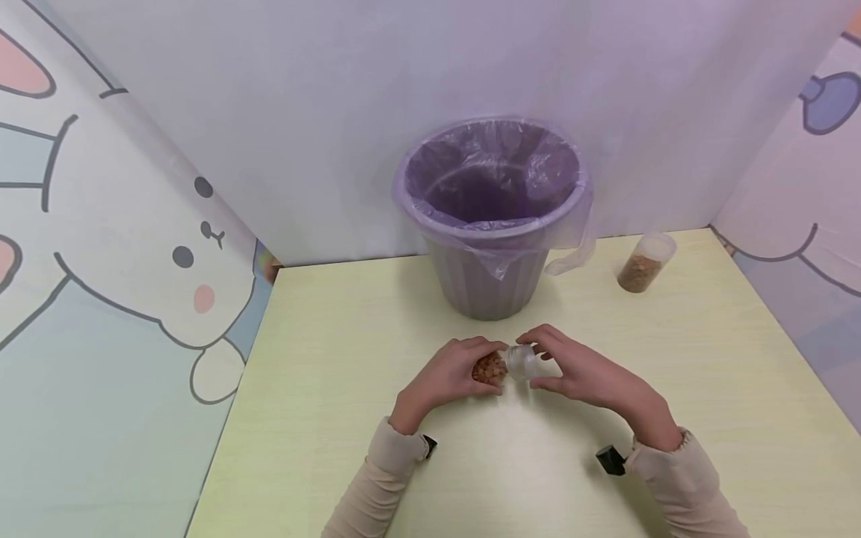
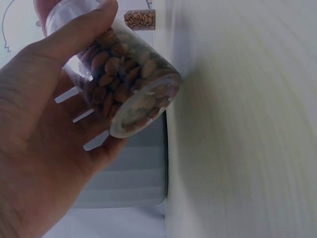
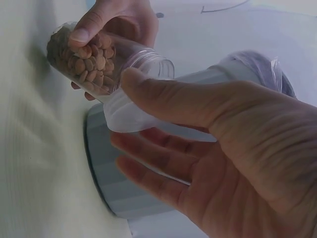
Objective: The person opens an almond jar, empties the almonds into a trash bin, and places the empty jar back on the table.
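Observation:
My left hand (image 1: 447, 373) grips a clear plastic jar (image 2: 130, 82) partly filled with brown nuts that look like almonds. The jar is tilted, with its base low and its threaded mouth turned up toward my right hand (image 1: 585, 372). In the right wrist view, the mouth is uncovered. A translucent white lid (image 3: 124, 111), held off the mouth and right beside it, is pinched by my right thumb and fingers. Behind the lid some of my right fingertips are hidden.
A grey ribbed bin (image 1: 489, 276) lined with a thin purplish bag stands behind my hands. At the back right of the pale table (image 1: 323, 388) stands another clear jar (image 1: 641, 270) of brown nuts with a whitish top. Painted walls enclose the table's back and sides.

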A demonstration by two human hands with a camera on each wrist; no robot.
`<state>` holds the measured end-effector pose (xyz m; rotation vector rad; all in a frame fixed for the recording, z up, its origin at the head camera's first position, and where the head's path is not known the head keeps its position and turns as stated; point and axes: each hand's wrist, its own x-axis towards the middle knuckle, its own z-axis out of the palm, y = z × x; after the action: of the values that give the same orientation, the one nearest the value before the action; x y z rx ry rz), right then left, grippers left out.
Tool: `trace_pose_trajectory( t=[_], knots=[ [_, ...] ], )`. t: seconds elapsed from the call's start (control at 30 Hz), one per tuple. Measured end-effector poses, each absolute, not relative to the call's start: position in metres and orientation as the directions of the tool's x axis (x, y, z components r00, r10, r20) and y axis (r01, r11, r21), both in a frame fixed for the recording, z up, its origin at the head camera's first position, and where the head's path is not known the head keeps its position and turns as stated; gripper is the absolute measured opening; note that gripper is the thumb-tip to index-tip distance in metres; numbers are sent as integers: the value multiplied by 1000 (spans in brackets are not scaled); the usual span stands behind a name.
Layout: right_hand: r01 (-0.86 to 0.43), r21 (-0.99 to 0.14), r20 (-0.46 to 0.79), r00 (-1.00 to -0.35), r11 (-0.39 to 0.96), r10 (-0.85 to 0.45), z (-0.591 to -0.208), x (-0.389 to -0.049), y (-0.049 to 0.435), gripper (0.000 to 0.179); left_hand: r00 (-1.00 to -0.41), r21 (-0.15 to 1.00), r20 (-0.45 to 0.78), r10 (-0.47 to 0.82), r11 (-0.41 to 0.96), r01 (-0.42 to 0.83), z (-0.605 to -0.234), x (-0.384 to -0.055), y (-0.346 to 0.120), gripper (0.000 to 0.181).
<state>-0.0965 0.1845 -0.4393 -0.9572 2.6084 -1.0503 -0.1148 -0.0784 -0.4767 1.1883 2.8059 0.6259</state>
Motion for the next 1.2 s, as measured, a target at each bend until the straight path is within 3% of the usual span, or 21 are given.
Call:
trace_pose_trajectory(
  t=[0.47,0.93,1.2],
  knots=[
    [-537,-603,78,-776,590,-626,-443,-99,185,56,-715,401,123,688,625,670,-474,-116,-77,69],
    [-527,-625,78,-776,576,-625,-452,-96,185,54,-729,426,122,674,628,651,-479,-108,-81,68],
    [-576,-543,139,-780,611,-611,-448,-102,189,56,-729,427,138,671,624,655,-476,-112,-78,69]
  ],
)
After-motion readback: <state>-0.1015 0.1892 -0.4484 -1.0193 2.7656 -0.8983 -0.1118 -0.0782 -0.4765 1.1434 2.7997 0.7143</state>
